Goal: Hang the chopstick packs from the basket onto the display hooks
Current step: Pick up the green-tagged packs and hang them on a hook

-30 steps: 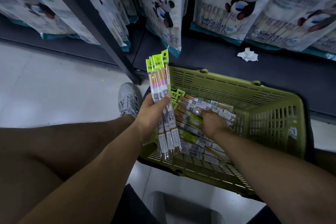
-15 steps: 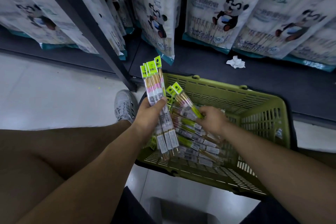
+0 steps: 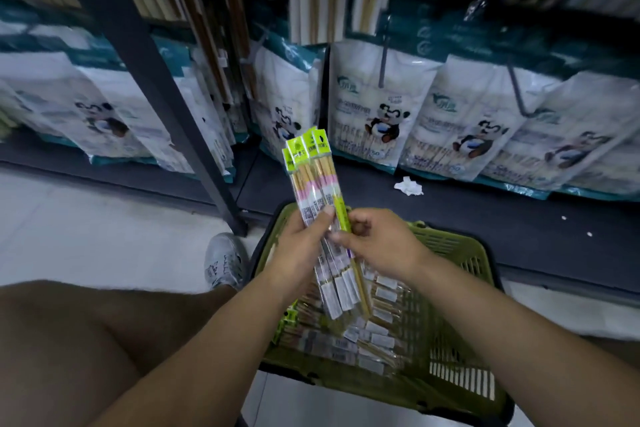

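My left hand grips a fanned bunch of chopstick packs with lime-green header cards, held upright above the green basket. My right hand pinches one more pack and holds it against the right side of the bunch. Several packs still lie in the basket below my wrists. Metal display hooks stick out of the shelf wall among hanging bags.
White panda-print bags hang in rows over a dark bottom shelf. A dark slanted upright stands left of the basket. A crumpled tissue lies on the shelf. My shoe and bare knee sit left.
My right hand has lifted a pack out of the basket and brought it up to the bunch in my left hand. The view has tilted upward, showing more shelf.
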